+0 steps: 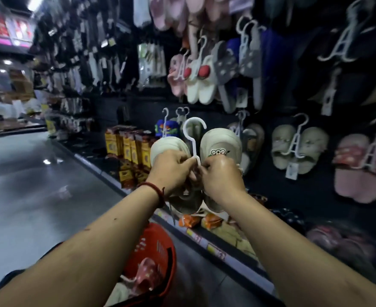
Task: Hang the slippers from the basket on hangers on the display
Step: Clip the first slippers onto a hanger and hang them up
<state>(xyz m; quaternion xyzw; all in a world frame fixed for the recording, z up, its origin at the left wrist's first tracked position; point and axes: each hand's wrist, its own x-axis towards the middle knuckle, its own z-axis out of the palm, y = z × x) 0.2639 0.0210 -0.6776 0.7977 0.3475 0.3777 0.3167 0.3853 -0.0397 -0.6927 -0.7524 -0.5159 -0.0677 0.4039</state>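
Grey, glossy shop floor point(38, 173) runs down an aisle beside a dark display wall point(293, 196). Nearest, below the forearms and well under the grip, sits a red basket point(160, 247) with a pink slipper point(146, 271) lying in it. The left wrist wears a red cord bracelet point(153, 188).

Above the basket, the left hand point(171, 169) and right hand point(221, 176) are held close together, fingers curled tight. Each grips one of a pair of cream slippers point(220, 140), toes up, and the fingertips meet at the stem of a white hanger point(193, 151). Its hook stands up between the two slippers. The hanger's lower part is hidden behind the fingers.

Just beyond and below the grip runs a shelf edge point(213, 249) with price labels. To the left of the grip stand yellow boxes point(129, 147). Farther off on the wall, to the right of the grip, a beige pair point(299, 147) and a pink pair point(364, 169) hang on white hangers. Above the grip hangs a white pair with red pompoms point(199, 85).
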